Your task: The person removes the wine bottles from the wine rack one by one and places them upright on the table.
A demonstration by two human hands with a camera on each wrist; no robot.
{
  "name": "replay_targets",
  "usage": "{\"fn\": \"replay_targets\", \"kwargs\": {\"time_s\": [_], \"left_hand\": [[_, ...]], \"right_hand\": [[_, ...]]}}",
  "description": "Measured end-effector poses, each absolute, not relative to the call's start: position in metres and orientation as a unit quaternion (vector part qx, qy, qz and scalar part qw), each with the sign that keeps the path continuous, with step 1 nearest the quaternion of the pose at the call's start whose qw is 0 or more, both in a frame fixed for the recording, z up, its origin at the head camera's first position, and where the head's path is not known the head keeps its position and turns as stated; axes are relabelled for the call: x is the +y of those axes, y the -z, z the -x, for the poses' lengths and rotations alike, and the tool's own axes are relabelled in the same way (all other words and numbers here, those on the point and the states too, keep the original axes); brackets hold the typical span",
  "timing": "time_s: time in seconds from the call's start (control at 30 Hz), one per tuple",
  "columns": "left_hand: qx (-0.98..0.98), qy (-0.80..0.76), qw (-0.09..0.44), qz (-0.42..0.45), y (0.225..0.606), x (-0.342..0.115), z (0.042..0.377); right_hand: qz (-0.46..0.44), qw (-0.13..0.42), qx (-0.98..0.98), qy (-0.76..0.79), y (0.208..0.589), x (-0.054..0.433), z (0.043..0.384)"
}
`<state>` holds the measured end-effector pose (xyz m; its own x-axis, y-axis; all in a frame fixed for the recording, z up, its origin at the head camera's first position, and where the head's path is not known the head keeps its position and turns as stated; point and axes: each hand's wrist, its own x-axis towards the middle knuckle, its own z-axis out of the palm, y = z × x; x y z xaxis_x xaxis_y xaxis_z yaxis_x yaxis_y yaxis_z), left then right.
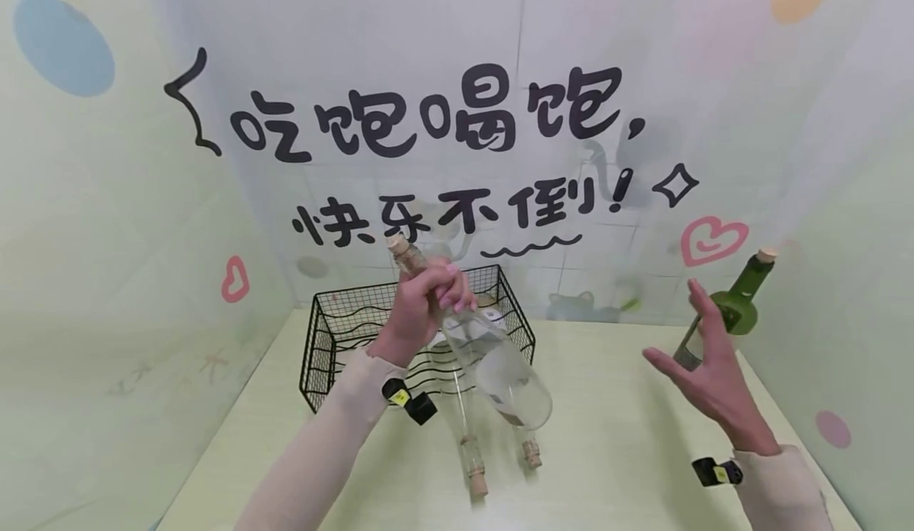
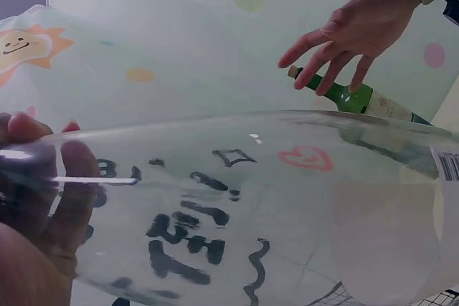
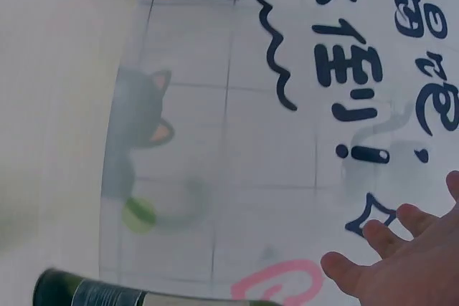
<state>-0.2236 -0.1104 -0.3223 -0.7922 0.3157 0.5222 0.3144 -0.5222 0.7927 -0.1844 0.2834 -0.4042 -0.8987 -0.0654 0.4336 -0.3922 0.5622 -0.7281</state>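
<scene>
My left hand (image 1: 423,305) grips a clear glass bottle (image 1: 516,384) by its neck, with the cork (image 1: 396,242) pointing up and left. The bottle slants across the front of the black wire rack (image 1: 314,352), its base toward the lower right. In the left wrist view its clear body (image 2: 287,198) fills the lower half. At the right, a green bottle (image 1: 746,286) with a cork and pale label stands upright. My right hand (image 1: 717,380) is beside it, thumb and fingers spread. The right wrist view shows that hand's fingers apart from the green bottle (image 3: 107,295).
Two corked bottle necks (image 1: 473,459) stick out of the rack toward me, partly behind the held bottle. The pale table (image 1: 593,467) meets printed walls at the back and on both sides. Black lettering (image 1: 428,118) covers the back wall.
</scene>
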Motion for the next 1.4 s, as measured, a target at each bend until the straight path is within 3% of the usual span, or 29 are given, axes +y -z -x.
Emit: {"fn": "replay_targets", "kwargs": {"time_s": [0.8,1.4], "left_hand": [[0.464,-0.804,0.016,-0.37,0.339,-0.056,0.238],[0.447,-0.795,0.024,-0.41,0.344,-0.024,0.24]], "right_hand": [[-0.272,0.063,-0.828,-0.486,0.398,0.195,0.191],[-0.235,-0.019,-0.856,-0.461,0.412,0.171,0.186]]}}
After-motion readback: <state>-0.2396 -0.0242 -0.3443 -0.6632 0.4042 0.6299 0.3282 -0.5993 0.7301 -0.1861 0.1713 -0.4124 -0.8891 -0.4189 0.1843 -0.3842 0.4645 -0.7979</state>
